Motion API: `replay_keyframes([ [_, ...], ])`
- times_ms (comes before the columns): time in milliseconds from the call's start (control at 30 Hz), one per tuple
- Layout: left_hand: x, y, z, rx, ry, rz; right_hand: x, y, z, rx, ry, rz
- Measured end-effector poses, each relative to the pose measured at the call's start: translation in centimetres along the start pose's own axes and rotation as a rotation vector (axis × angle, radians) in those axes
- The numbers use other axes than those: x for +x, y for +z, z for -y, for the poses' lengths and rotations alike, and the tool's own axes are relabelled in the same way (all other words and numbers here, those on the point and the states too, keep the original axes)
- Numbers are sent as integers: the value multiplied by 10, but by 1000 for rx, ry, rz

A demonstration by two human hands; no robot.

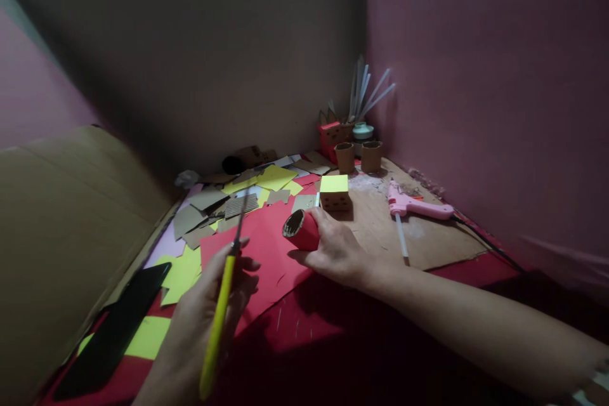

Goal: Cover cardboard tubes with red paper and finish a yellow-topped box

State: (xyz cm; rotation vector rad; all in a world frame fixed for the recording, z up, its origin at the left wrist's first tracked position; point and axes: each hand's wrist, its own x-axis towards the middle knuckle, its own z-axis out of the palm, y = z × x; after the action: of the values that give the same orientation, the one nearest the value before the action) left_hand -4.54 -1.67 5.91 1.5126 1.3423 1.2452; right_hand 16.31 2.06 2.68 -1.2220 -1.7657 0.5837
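My left hand [209,295] is closed around yellow-handled scissors [221,323], seen nearly edge-on, their thin metal blades pointing up and away. Fingers of my right hand [340,247] grip a short cardboard tube [307,230] wrapped in red paper; its open brown end faces left, towards the scissors. A gap separates the blades from the tube. Below both hands lies a large red paper sheet [257,228]. Just beyond the tube stands a small cardboard box [335,202] with a yellow top.
A pink glue gun [413,205] rests on a cardboard sheet [375,228] at right. Two bare cardboard tubes [372,157], a red container [329,139] and glue sticks [364,92] stand at the back. Paper scraps [273,177] and a black phone [114,330] lie left.
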Motion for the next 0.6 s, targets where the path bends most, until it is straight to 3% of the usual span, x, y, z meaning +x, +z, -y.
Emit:
replay_keyframes([
  [167, 12, 22, -17, 117, 226, 29, -5, 7, -5, -226, -105, -25],
  [433, 22, 53, -10, 142, 120, 99, -6, 16, -7, -454, -209, -16],
  [533, 23, 54, -5, 125, 159, 74, -6, 16, -6, -392, -195, 52],
  [600, 24, 50, -5, 104, 172, 67, -5, 14, -4, -226, -187, 70],
])
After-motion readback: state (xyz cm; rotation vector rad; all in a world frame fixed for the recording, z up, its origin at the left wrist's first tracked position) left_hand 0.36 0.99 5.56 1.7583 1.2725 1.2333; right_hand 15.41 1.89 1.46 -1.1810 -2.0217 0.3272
